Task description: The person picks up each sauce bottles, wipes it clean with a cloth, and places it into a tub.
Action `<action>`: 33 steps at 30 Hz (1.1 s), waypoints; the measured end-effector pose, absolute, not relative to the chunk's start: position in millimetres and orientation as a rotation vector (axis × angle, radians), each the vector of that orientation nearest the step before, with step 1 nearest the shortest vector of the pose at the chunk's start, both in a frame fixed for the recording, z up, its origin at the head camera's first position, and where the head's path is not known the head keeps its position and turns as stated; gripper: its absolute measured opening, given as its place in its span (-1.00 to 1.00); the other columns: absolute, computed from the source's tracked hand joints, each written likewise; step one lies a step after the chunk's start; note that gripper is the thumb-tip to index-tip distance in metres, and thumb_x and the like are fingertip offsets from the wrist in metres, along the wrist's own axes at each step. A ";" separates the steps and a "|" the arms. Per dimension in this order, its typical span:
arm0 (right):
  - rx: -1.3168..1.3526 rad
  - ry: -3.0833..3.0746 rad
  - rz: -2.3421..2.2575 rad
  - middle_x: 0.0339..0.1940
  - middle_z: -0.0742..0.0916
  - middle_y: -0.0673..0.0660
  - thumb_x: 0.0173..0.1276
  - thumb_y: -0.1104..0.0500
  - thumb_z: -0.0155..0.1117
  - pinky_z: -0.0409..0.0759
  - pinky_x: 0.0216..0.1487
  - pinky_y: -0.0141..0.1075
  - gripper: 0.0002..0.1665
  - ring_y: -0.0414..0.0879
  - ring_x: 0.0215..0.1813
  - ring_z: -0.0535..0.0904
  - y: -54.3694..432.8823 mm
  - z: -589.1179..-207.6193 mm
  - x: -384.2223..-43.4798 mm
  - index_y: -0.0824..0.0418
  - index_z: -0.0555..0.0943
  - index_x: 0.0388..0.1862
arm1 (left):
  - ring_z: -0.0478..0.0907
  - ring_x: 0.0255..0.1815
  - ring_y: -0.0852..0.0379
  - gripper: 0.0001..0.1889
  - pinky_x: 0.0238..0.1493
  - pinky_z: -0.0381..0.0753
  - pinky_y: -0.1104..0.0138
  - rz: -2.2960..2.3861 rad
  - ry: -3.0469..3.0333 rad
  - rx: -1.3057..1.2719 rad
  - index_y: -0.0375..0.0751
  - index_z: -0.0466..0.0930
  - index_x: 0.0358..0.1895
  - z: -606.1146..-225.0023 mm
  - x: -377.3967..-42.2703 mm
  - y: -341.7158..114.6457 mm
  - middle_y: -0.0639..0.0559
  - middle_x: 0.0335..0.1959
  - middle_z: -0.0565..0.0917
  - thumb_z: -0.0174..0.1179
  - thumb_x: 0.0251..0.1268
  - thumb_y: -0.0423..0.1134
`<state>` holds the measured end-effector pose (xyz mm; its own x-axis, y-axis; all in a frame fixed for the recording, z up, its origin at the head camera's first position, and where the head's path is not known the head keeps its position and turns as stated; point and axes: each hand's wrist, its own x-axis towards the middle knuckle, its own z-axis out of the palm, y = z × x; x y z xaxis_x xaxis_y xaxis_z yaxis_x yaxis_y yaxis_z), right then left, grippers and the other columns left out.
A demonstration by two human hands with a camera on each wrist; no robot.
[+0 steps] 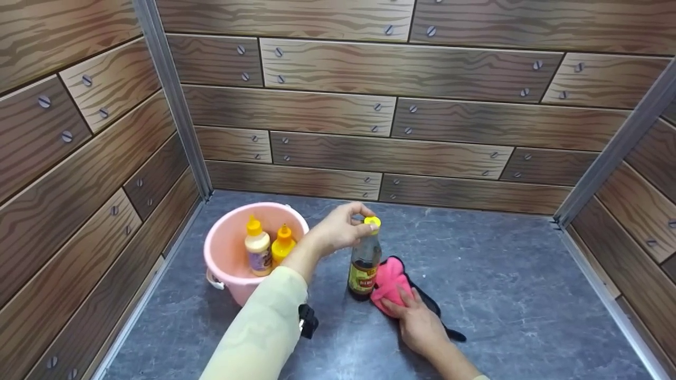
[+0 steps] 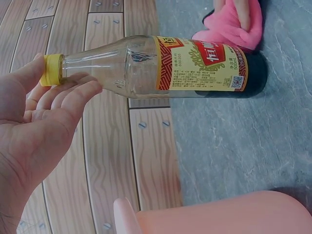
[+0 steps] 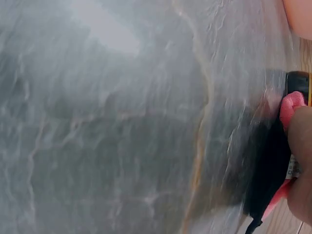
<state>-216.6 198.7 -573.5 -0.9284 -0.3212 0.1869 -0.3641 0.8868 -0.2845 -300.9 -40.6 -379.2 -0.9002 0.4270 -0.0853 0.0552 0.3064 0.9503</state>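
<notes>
A glass bottle [image 1: 363, 277] of dark sauce, with a yellow cap [image 2: 52, 70] and a red and yellow label [image 2: 200, 66], stands upright on the grey surface. My left hand [image 1: 338, 228] pinches the cap between thumb and fingers. My right hand [image 1: 422, 327] grips a pink cloth [image 1: 392, 282] with a black backing, held against the lower right side of the bottle. Part of the cloth lies under the fingers, and a black strap [image 1: 455, 334] trails from it. In the right wrist view the hand [image 3: 301, 141] shows only at the right edge, over the cloth.
To the left stands a pink bucket [image 1: 214, 253] with a white handle [image 1: 215, 281]. Inside it are two squeeze bottles with pointed yellow tips, one pale [image 1: 257, 247] and one yellow [image 1: 284, 244]. Wood-patterned walls [image 1: 338, 111] with metal corner strips enclose the surface.
</notes>
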 end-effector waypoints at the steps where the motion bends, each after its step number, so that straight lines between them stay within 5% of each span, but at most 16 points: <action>1: 0.510 -2.931 0.475 0.48 0.55 0.40 0.31 0.38 0.32 0.58 0.19 0.39 -0.37 0.59 0.44 0.40 200.4 -573.4 -216.4 -0.08 0.74 0.30 | 0.68 0.12 -0.03 -0.78 0.14 0.70 0.06 1.625 2.253 0.434 -0.06 0.59 0.18 -379.5 -300.9 -40.3 -0.04 0.02 0.72 0.25 0.61 -0.19; 15: 0.258 -3.031 0.530 0.43 0.43 0.67 0.41 0.15 0.34 0.42 0.36 0.41 -0.36 0.70 0.46 0.26 219.1 -570.2 -221.8 0.10 0.60 0.48 | 0.69 0.11 -0.03 -0.79 0.10 0.71 0.08 1.625 2.268 0.436 -0.06 0.59 0.18 -381.0 -301.0 -39.7 -0.06 0.02 0.72 0.23 0.62 -0.18; 33: 0.119 -3.157 0.617 0.59 0.19 0.62 0.48 0.03 0.25 0.37 0.33 0.50 -0.25 0.75 0.52 0.05 229.3 -565.6 -227.3 0.02 0.40 0.64 | 0.69 0.10 -0.02 -0.77 0.07 0.71 0.10 1.638 2.261 0.432 -0.05 0.60 0.18 -382.9 -301.7 -40.0 -0.04 0.02 0.74 0.27 0.59 -0.17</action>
<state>-227.3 229.3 -565.6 -0.9943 -0.0871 -0.0614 -0.0575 0.9239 -0.3783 -301.7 -40.0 -382.9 -0.9047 0.4192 -0.0761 0.0584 0.2990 0.9524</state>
